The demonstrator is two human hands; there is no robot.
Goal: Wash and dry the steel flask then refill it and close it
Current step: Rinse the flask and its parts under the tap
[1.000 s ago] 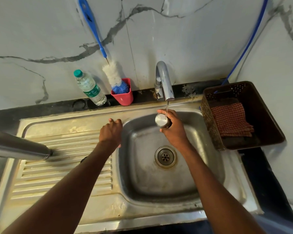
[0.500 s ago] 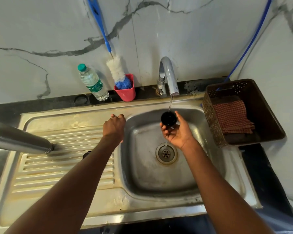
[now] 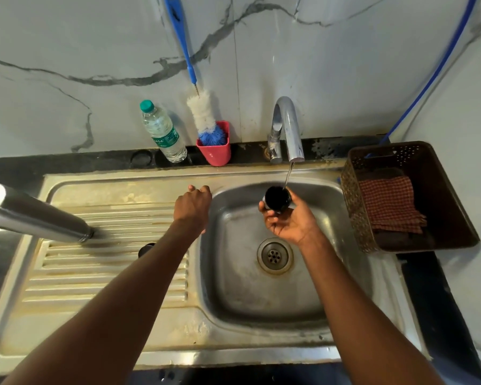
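R hand [image 3: 290, 218] grips flask cap [image 3: 277, 199], open side up, under thin tap [image 3: 289, 129] stream over sink [image 3: 261, 295] basin. L hand [image 3: 192, 206] rests on basin rim, fingers curled, holding nothing. Steel flask [image 3: 36, 215] sits upside down on drainboard at left.

I count 1 flask [image 3: 36, 218] | 1 cap [image 3: 277, 199] | 1 water bottle [image 3: 164, 132] | 1 brush [image 3: 203, 115] | 1 pink cup [image 3: 215, 152] | 1 basket [image 3: 453, 218] | 1 checked cloth [image 3: 389, 204]
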